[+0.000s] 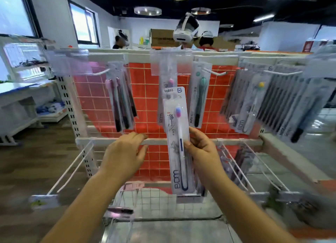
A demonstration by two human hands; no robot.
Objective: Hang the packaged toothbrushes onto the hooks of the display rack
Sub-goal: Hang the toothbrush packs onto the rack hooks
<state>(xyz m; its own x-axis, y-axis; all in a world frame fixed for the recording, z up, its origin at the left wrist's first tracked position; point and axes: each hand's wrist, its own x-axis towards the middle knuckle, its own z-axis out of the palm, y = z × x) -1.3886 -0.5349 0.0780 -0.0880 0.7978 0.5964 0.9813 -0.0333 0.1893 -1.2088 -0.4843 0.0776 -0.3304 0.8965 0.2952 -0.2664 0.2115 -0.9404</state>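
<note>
Fingers (pixel 195 135) of the right hand (pixel 201 148) are curling round the right edge of a long clear-and-white plastic toothbrush pack (pixel 177 140), the thumb pressing its front near mid-length, so the pack is being pinched firmly at about lower centre of the frame. That mid-length grip is probably leaving the top free to be steered onto a peg. The left hand (pixel 125 151) is hovering just left of the pack with its fingers loosely bent and holding nothing, seemingly waiting to steady the pack or the hook.

The pack's long axis is running nearly upright, leaning slightly left at the top; the brush head with pink and blue bristles is pointing up and the handle down. Its punched hanging slot is sitting at the top edge, just below a pack already hanging at centre.

Behind it, the white wire-grid display rack (pixel 149 89) with an orange-red backing is carrying more hanging packs on white metal hooks (pixel 215 72). A bare hook at upper left and the one right of centre look like candidates, though which is meant I cannot tell.
</note>
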